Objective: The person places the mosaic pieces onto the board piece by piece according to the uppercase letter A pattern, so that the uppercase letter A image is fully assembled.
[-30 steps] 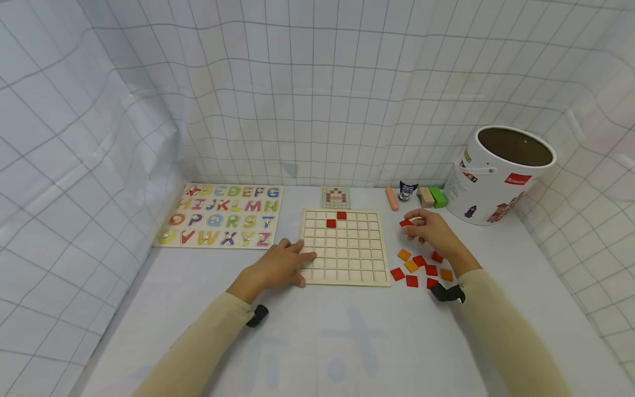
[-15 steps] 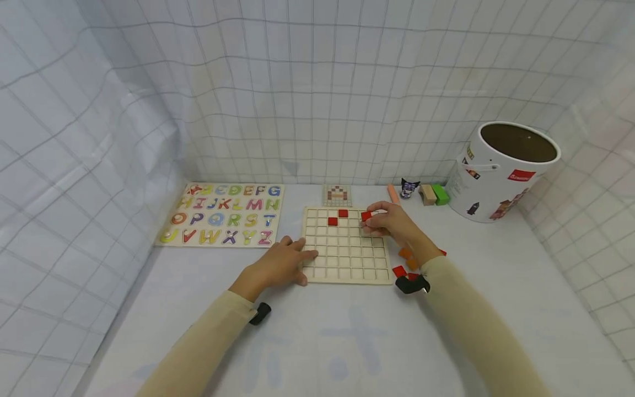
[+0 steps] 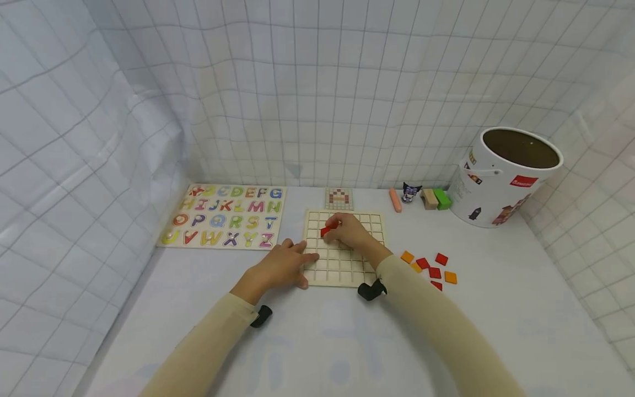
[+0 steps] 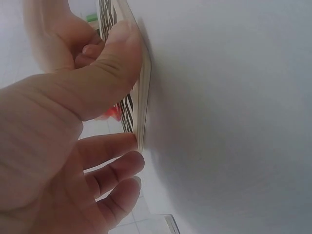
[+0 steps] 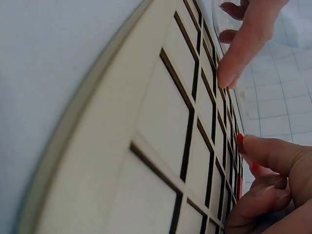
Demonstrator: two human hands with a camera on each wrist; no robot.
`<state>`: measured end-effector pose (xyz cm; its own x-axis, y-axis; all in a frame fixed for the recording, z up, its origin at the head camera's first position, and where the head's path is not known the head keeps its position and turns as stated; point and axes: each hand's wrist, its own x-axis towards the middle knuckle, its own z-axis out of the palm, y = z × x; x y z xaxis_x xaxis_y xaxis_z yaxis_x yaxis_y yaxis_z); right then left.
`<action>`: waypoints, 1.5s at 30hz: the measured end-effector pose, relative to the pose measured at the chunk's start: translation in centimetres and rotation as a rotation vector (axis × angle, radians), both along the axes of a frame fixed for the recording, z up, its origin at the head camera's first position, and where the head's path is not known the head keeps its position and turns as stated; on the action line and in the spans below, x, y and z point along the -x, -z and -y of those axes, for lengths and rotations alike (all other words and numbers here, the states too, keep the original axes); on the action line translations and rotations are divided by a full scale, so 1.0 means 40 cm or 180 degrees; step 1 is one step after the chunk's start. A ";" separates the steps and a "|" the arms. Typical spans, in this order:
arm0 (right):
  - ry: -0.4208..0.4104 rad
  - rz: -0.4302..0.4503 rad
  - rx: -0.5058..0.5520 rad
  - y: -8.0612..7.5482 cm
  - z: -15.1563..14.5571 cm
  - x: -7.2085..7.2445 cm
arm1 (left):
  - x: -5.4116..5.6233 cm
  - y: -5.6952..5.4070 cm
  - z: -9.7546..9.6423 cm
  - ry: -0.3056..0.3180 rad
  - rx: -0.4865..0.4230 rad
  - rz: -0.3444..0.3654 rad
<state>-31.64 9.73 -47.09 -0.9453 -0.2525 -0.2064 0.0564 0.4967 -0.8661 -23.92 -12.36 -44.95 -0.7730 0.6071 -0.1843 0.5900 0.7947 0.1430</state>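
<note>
A white bucket (image 3: 486, 190), dark inside, stands by the far right corner of the desk (image 3: 317, 342). A pale gridded board (image 3: 333, 264) bears the left hand (image 3: 280, 266), fingers spread, at its left edge; the right hand (image 3: 349, 231) pinches a red tile (image 3: 324, 231) near its far left corner.

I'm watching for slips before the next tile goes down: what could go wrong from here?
The right hand covers part of the grid board, so the pinched red tile might end up in the wrong cell. The right sleeve passes close to the loose tiles and could brush them. If the left hand at the board's left edge lifts, the board may shift.
</note>
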 end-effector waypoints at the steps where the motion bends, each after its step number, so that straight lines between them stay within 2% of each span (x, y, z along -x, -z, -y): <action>1: 0.0002 -0.0071 -0.0131 0.003 0.008 0.001 | -0.001 0.000 0.000 0.0006 0.0002 -0.0011; 6: 0.0089 -0.0268 -0.0566 0.001 0.024 -0.005 | -0.002 0.002 -0.009 0.0032 -0.0036 -0.0005; 15: -0.0023 -0.0379 -0.0761 -0.022 0.024 0.002 | 0.004 -0.006 -0.012 -0.0033 0.0032 -0.0030; 18: -0.0023 -0.0411 -0.0698 -0.036 -0.003 -0.007 | 0.005 -0.003 -0.019 -0.0004 0.0018 0.0004; 21: -0.0012 -0.0386 -0.0433 -0.059 -0.064 -0.030 | 0.005 0.000 -0.028 0.0011 0.0006 0.0069; 26: 0.0018 -0.0283 0.0097 -0.125 -0.228 -0.066 | 0.001 0.000 -0.034 -0.0039 0.0019 0.0080; 29: 0.0111 -0.0203 0.0136 -0.163 -0.333 -0.087 | -0.003 -0.003 -0.032 -0.0063 0.0037 0.0065; 32: 0.0123 -0.0128 -0.0049 -0.179 -0.432 -0.109 | -0.005 -0.006 -0.028 -0.0084 0.0066 0.0062; 36: 0.0054 -0.0052 -0.0394 -0.172 -0.546 -0.138 | -0.008 -0.011 -0.022 -0.0098 0.0051 0.0082; 39: -0.0003 -0.0025 -0.0524 -0.159 -0.611 -0.153 | -0.009 -0.013 -0.016 -0.0086 0.0027 0.0098; 42: -0.0087 0.0076 -0.0506 -0.136 -0.654 -0.164 | -0.011 -0.013 -0.010 -0.0085 0.0010 0.0115; 45: -0.0193 0.0293 -0.0518 -0.100 -0.677 -0.172 | -0.012 -0.008 -0.005 -0.0092 0.0011 0.0127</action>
